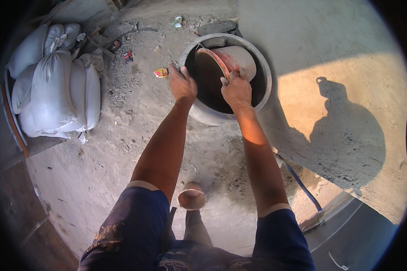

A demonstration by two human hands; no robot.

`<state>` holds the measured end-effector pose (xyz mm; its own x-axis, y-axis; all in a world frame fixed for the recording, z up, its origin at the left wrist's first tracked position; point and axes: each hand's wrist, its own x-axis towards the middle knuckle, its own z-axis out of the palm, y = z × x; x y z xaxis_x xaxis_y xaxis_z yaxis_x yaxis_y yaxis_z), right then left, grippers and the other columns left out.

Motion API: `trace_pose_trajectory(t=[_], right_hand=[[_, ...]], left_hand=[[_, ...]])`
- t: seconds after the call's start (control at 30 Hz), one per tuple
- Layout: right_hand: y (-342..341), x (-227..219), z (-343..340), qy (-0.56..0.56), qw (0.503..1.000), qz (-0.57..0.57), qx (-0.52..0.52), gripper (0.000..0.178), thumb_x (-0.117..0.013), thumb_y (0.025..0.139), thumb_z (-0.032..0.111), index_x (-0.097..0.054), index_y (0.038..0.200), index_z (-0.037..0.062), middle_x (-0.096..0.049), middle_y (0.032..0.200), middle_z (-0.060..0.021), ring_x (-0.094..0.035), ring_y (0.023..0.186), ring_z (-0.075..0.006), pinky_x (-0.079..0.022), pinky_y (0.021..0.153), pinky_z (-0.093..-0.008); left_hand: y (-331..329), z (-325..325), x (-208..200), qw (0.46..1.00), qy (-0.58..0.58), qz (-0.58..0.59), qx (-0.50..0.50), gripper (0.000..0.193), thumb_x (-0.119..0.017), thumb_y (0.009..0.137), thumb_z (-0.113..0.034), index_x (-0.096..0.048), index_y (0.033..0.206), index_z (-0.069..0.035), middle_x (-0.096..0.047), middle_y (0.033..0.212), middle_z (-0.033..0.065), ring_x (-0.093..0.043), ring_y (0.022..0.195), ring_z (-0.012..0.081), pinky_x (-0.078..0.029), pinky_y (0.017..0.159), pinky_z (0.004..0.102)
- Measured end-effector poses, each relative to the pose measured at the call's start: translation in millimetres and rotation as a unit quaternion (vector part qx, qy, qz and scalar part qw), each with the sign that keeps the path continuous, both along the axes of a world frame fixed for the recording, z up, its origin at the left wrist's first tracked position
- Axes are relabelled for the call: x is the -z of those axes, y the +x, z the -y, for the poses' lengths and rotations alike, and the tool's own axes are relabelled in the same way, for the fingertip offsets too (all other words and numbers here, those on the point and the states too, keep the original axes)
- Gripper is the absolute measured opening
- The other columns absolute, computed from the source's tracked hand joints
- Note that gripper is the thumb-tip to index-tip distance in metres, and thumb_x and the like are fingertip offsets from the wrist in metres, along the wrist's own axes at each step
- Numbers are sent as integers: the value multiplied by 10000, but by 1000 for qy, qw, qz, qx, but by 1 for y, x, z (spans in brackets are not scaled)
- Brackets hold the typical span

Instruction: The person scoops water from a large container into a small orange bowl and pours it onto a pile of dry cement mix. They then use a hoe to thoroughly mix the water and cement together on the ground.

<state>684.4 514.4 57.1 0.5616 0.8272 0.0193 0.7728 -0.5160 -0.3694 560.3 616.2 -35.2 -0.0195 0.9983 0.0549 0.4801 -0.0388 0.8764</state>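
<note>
While right hand (237,91) pinches bucket (243,58) rim | mouth faces left, long axis crosswise | left hand (183,86) spread by tub (266,72)

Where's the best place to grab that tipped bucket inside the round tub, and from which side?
Probably the near end of its reddish rim, from the person's side, where the right hand has it. The bucket lies tilted, mouth facing left and toward the person, so that edge is exposed; the smooth, rounded body likely offers less to hold.
</note>
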Motion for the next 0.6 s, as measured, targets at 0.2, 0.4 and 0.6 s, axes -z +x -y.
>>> trace_pose_trajectory(t=[0.2, 0.4, 0.6], right_hand=[[-1, 19, -10, -53, 997, -53, 5, 361, -660, 876, 225, -618, 1081, -70, -492, 1281, -288, -563, 1122, -462, -498, 922, -486], [20, 27, -10, -131, 977, -162, 41, 473, -691, 858, 345, -618, 1093, -59, -654, 1068, -258, -644, 1032, -384, -502, 911, -440], [57, 42, -3, -163, 959, -209, 100, 559, -673, 847, 445, -608, 1141, -27, -675, 1100, -241, -646, 1069, -369, -492, 944, -437]], left_hand=[[2, 3, -12, 1000, -15, -8, 7, 535, -428, 1012, -278, -350, 1398, 85, -497, 1312, 364, -490, 1223, 487, -400, 1023, 492], [2, 4, -15, 999, -12, -28, 14, 540, -410, 1021, -283, -336, 1405, 89, -462, 1351, 364, -454, 1260, 490, -383, 1047, 485], [-1, 3, -20, 999, -33, -38, 18, 554, -400, 1025, -292, -326, 1420, 91, -446, 1374, 359, -438, 1285, 479, -373, 1064, 474]])
